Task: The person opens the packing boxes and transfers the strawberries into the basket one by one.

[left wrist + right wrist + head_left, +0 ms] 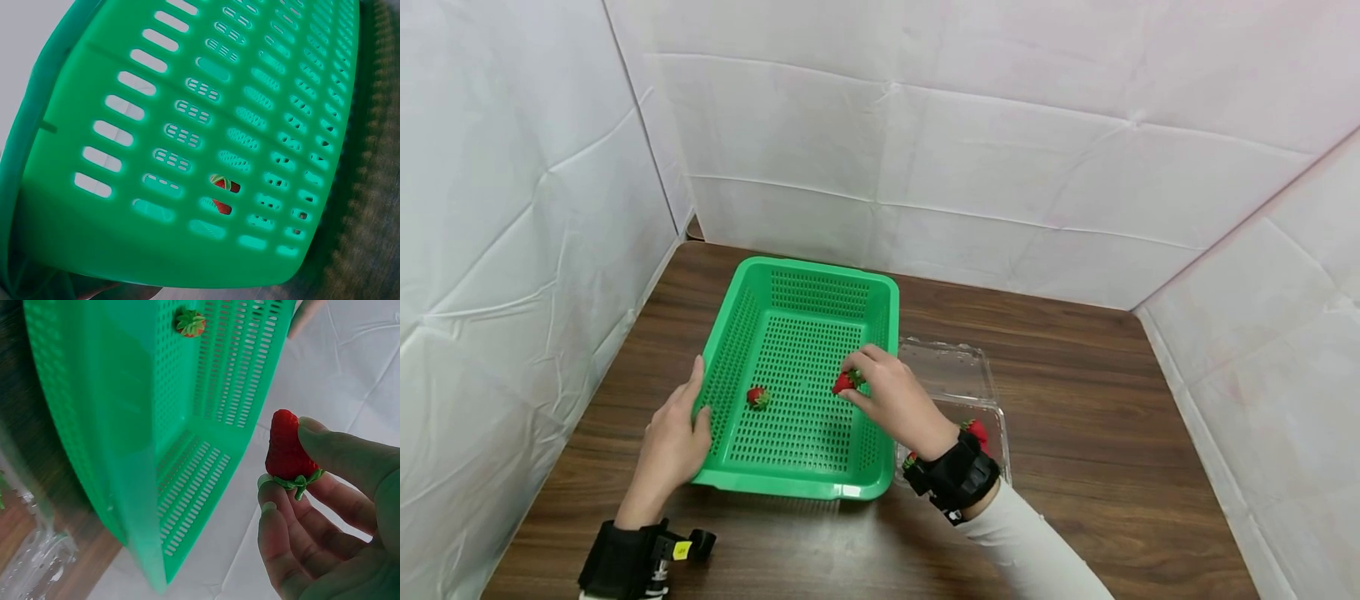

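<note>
Right hand [895, 400] pinched a strawberry [844, 382] over the green basket [737, 329]; best lowered gently beside the strawberry lying there [757, 397] while left hand [672, 439], fingers straight, steadied the rim.

No readable text anywhere; the yellow tag [682, 549] on the left wrist strap [625, 560], at 7 o'clock, is too small to read.
</note>
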The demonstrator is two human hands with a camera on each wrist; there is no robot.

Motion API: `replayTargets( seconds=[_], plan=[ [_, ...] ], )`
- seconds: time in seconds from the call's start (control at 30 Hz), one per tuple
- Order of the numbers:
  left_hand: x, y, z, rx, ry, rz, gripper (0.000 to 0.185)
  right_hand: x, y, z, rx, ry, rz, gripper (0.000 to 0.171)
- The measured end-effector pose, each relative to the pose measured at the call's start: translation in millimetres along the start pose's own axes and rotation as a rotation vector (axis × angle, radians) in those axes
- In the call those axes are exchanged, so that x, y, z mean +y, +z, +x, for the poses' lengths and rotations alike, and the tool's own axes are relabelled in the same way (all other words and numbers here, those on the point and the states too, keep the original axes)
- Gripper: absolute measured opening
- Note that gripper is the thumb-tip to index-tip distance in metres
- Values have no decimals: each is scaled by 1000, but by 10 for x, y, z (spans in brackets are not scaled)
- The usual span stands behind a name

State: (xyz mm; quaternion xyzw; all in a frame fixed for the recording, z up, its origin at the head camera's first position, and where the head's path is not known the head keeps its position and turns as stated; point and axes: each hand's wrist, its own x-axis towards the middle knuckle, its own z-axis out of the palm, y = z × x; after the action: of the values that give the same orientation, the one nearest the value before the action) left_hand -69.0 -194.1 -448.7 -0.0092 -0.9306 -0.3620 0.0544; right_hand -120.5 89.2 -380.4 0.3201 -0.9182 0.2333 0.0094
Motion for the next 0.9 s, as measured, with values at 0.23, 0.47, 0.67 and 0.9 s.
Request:
replayTargets(
  seconds=[0.23,0.47,0.67,0.9],
  plan=[
    [1,-4,-3,1,1,-5,68,-87,16,126,-9,-18,-19,22],
    [2,-9,-9,-2,-6,-1,69,-133,45,195,-56,-32,-55,23],
    [10,-15,-7,-17,-25,-4,69,-168,65,299,-64,-47,-87,22],
    [17,-17,3,-32,-43,-7,69,-188,108,399,-65,-76,-134,22]
  ],
)
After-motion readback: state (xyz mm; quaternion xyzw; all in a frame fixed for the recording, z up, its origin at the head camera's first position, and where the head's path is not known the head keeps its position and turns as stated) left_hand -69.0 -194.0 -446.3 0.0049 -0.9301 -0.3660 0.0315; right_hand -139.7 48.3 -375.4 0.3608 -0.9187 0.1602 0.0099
